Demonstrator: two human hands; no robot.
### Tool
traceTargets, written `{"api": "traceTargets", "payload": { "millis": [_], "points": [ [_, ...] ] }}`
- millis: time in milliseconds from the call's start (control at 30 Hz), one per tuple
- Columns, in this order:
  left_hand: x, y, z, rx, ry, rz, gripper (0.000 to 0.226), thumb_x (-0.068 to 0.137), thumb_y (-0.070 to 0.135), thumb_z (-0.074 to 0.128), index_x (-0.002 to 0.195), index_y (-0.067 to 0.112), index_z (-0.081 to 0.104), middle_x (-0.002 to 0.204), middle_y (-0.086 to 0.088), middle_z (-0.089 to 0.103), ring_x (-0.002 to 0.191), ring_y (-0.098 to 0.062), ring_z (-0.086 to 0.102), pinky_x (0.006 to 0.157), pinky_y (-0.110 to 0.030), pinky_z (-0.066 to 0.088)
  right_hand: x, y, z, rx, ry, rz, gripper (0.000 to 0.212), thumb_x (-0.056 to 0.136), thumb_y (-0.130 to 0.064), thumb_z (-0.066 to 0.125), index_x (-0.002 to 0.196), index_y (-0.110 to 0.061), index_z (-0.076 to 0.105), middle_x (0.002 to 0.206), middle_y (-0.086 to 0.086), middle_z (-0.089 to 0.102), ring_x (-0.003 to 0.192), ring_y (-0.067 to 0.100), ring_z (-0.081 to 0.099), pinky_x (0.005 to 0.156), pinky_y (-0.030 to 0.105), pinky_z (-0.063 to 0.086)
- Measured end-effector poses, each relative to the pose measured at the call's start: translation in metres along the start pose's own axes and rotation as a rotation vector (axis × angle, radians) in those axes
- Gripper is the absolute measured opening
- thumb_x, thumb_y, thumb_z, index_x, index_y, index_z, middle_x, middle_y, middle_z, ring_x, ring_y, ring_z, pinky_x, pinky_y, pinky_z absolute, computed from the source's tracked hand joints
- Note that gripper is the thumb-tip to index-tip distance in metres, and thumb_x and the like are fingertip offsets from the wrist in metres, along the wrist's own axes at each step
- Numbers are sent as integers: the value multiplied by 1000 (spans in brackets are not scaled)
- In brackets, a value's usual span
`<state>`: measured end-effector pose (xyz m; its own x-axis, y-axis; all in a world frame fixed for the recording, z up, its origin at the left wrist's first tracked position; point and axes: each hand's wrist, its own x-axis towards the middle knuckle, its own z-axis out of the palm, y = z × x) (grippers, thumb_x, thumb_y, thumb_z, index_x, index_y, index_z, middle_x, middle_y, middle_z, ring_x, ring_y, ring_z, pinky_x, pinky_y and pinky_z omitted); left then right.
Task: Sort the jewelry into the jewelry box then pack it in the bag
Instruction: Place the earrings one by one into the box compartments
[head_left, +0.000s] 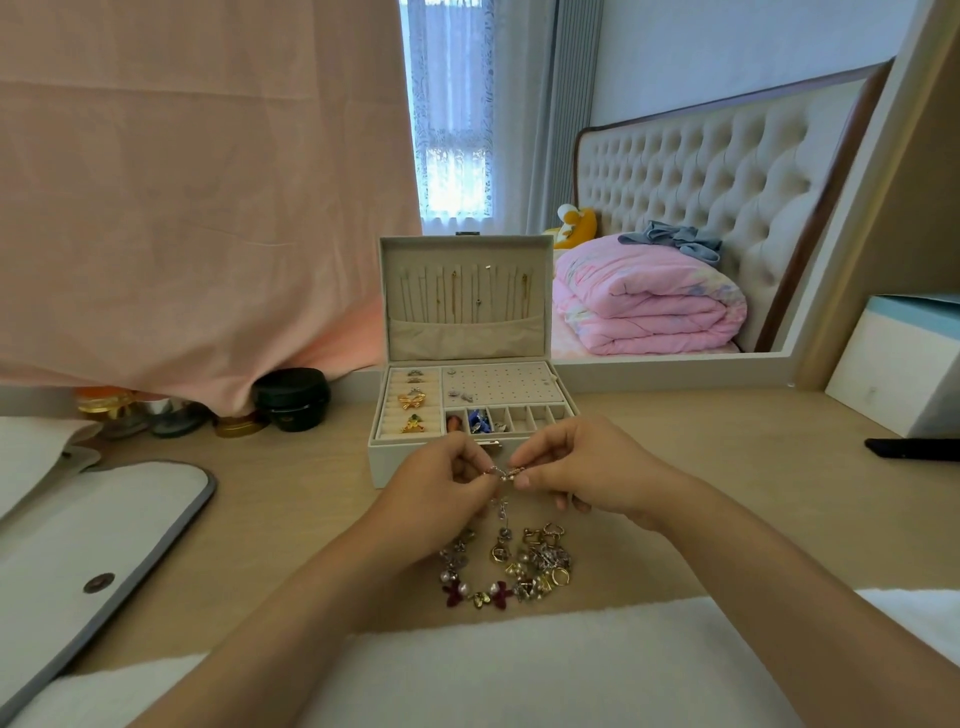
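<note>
Now, on the desk (727, 493), the white bag (104, 545) lies left, the jewelry box (387, 460) stands open at centre, and a jewelry heap (511, 569) sits before it. Above the heap, left hand (441, 486) and right hand (576, 467) pinch one small silvery piece (503, 472) between them.

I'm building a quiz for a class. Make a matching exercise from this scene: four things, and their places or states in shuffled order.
Things:
1. box
2. bag
3. black jar
4. silver piece

Places or states:
a. pinched between left hand and right hand
b. lying flat at far left
c. open, lid up, centre
d. just below the pink cloth edge

Pairs: 1-c, 2-b, 3-d, 4-a
</note>
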<state>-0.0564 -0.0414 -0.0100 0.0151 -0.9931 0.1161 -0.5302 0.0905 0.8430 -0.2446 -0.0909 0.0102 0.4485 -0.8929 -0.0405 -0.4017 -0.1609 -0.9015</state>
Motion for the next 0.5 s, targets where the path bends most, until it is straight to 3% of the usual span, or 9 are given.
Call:
{"api": "traceTargets", "payload": {
  "millis": [100, 200, 333, 500],
  "points": [
    [-1, -1, 0, -85, 13, 34, 10, 94, 13, 63, 97, 22, 64, 77, -1, 73, 64, -14, 68, 69, -39, 58, -1, 0, -1, 28, -4, -11, 8, 82, -11, 80, 90, -12, 77, 62, -3, 66, 46, 11, 48, 43, 22, 33],
    [-2, -2, -1, -72, 43, 64, 19, 96, 12, 59, 95, 30, 67, 70, 3, 66, 63, -10, 66, 66, -35, 57, 0, 1, -3, 54, -15, 5, 12, 84, -9, 78, 94, -14, 78, 67, 1, 67, 47, 12, 47, 43, 22, 33],
    [-3, -3, 0, -107, -11, 31, 16, 96, 11, 56, 95, 24, 65, 81, -9, 71, 67, -12, 67, 72, -38, 58, 0, 3, -3, 18, -51, 22, 16, 91, -5, 70, 96, -18, 79, 58, -6, 60, 48, 11, 45, 43, 23, 31],
    [-1, -5, 1, -156, -33, 26, 10, 97, 17, 60, 89, 19, 66, 71, 5, 66, 63, -14, 57, 64, -35, 51, -1, 1, -2, 21, -40, 13, 18, 95, -5, 64, 100, -15, 77, 54, -7, 56, 47, 11, 43, 42, 23, 30]
  ]
}}
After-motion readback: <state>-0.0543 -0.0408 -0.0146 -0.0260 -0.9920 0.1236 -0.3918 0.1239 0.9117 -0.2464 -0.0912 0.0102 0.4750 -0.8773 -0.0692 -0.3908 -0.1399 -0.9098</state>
